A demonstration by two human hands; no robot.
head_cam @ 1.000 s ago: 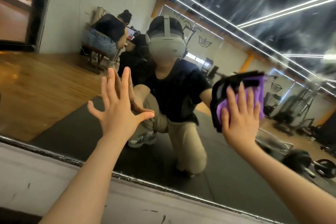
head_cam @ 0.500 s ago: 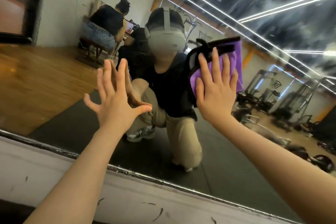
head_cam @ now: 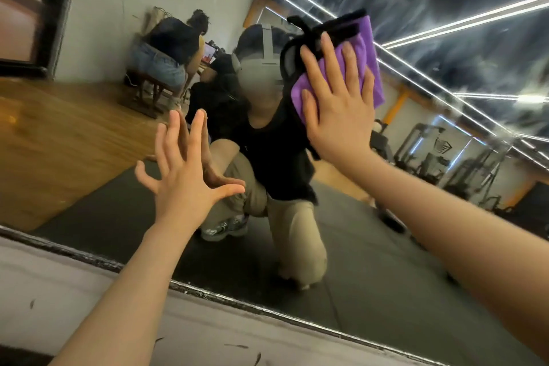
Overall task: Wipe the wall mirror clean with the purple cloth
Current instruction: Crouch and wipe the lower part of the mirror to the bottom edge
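Pressing the purple cloth (head_cam: 367, 59) flat against the wall mirror (head_cam: 386, 261) with my right hand (head_cam: 338, 110), I am keeping my fingers (head_cam: 316, 71) straight and spread over the fabric, palm against it, without curling round it. The cloth is lying high on the glass, up and to the right of my other hand, and its purple edge and a dark trim are showing above and beside my fingertips. My left hand (head_cam: 184, 184) is resting lower and further left on the mirror, fingers splayed wide and straight, their tips meeting their own reflection on the glass, and it is holding nothing. In the reflection I am crouching on a dark floor mat in a black top and beige trousers, with a headset on my head. Behind me in the reflection another person is sitting on a stool (head_cam: 148, 92) by a pale wall, on a wooden floor, and gym machines (head_cam: 445, 157) are standing at the right. Beneath the mirror's lower edge a pale, scuffed ledge (head_cam: 89, 300) is running across the bottom.
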